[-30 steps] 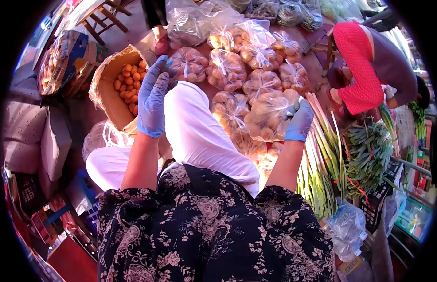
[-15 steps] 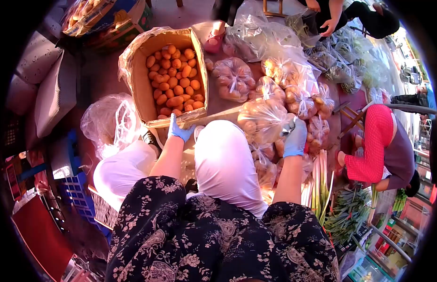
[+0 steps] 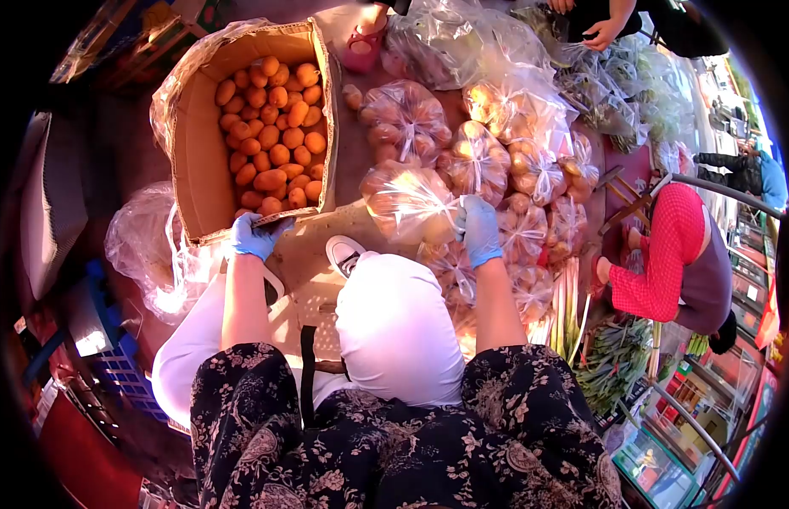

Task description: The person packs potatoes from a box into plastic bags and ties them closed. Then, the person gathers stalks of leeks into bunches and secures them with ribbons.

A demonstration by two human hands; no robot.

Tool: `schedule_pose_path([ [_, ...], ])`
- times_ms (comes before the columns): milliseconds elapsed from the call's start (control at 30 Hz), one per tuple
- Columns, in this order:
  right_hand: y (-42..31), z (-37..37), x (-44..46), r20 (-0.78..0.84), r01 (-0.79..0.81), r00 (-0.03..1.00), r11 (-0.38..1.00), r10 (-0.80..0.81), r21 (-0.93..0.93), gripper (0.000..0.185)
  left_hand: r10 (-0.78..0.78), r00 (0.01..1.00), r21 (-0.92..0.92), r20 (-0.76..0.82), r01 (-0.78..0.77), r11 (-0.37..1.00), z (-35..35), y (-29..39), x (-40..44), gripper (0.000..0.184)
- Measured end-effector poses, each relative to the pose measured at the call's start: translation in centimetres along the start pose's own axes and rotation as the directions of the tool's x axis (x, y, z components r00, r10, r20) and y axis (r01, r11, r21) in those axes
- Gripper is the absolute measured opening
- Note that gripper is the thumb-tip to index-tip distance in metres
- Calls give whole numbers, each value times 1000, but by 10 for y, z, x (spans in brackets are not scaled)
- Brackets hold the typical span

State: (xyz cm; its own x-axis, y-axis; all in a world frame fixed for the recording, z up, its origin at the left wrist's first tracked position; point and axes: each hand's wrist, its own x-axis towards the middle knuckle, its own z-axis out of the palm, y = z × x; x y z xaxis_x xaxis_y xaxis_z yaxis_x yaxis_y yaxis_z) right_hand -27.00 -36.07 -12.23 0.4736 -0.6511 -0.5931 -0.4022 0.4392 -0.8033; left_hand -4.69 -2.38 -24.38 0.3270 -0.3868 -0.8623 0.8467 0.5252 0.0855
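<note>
Right hand (image 3: 479,229), in one thin, smooth blue glove: closed, fingers curled around the gathered neck of one glossy, rounded clear plastic bag of tan produce (image 3: 403,202); bag located directly beside the hand, ahead of the raised knee. Left hand (image 3: 257,237), in a matching thin blue glove: partly open, thumb and fingers apart, touching the near edge of one brown, open-topped, rectangular cardboard carton (image 3: 195,170); firmness of hold: cannot tell. Inside carton, toward its right wall: one heap of smooth, oval orange-brown produce (image 3: 278,155), over thirty pieces visible, lower layers hidden. Between arms: one pair of smooth white cloth trousers (image 3: 399,331) and, just ahead, one dark lace-up shoe with pale edging (image 3: 345,253). Around and beyond the held bag: roughly ten similar bulging, knotted clear bags (image 3: 403,119); exact count obscured by overlap. Left of carton: crumpled, thin clear plastic bag (image 3: 148,254); nearer, one blue lattice-sided plastic crate (image 3: 131,377). Right of bags: long, straight pale-green stalks (image 3: 568,314) and leafy dark-green vegetables (image 3: 619,365). Farther right: one bent-over person in textured red trousers (image 3: 662,246). Farthest ahead: wrinkled clear plastic sheeting (image 3: 462,42), one pinkish-red shoe (image 3: 363,49), two bare co-worker hands (image 3: 605,32).
</note>
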Motion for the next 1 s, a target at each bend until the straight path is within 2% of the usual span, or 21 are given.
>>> schedule_pose_path([
  [67,11,7,14,85,-23,996,1000,22,15,28,152,984,155,-92,-137,978,10,26,-25,49],
  [100,30,8,29,81,83,994,989,-73,-122,27,234,971,204,-48,-219,954,6,42,-30,49],
  [133,59,8,51,87,186,982,949,-169,-255,27,286,955,252,-80,-258,933,2,63,-31,47],
  [233,47,30,40,140,134,986,942,-94,-308,27,441,874,288,-203,-377,880,-8,108,-21,40],
  [300,47,40,47,165,142,983,904,-81,-404,29,477,859,313,-185,-409,857,-3,116,-17,36],
  [367,94,34,84,237,463,884,682,-403,-566,29,534,817,365,-218,-439,821,7,110,-11,35],
  [433,92,37,96,204,406,912,706,-356,-580,28,576,789,371,-215,-479,795,12,101,-9,30],
  [467,87,33,95,123,182,983,841,-137,-509,27,586,774,352,-239,-493,795,14,95,-10,29],
  [500,72,32,81,64,-63,993,908,99,-414,26,595,759,333,-264,-508,795,12,87,-13,28],
  [533,57,31,67,33,-152,985,952,167,-265,23,623,760,335,-186,-547,767,4,81,-11,31],
  [567,60,26,64,7,-176,984,969,180,-175,22,569,815,295,-110,-520,802,-9,80,-6,36],
  [633,73,14,64,-11,-209,978,978,209,-7,21,433,853,218,-293,-381,899,-10,61,-8,35],
  [700,105,3,73,7,-355,935,935,355,5,21,406,894,296,-193,-341,892,-14,27,-24,28],
  [767,131,0,79,56,-460,887,887,458,39,16,385,899,325,-209,-308,894,3,-2,-56,26],
  [833,144,-4,93,24,-354,929,904,370,-241,15,410,906,403,-108,-337,851,35,-21,-116,25],
  [867,148,-9,102,3,-286,951,884,309,-370,14,474,878,412,-68,-407,815,44,-29,-141,25],
  [933,131,-12,112,33,-217,969,906,245,-364,13,484,874,441,48,-453,775,37,-33,-161,25],
  [1000,101,-9,111,135,-248,956,964,259,-93,13,498,851,407,168,-520,751,31,-35,-180,26],
])
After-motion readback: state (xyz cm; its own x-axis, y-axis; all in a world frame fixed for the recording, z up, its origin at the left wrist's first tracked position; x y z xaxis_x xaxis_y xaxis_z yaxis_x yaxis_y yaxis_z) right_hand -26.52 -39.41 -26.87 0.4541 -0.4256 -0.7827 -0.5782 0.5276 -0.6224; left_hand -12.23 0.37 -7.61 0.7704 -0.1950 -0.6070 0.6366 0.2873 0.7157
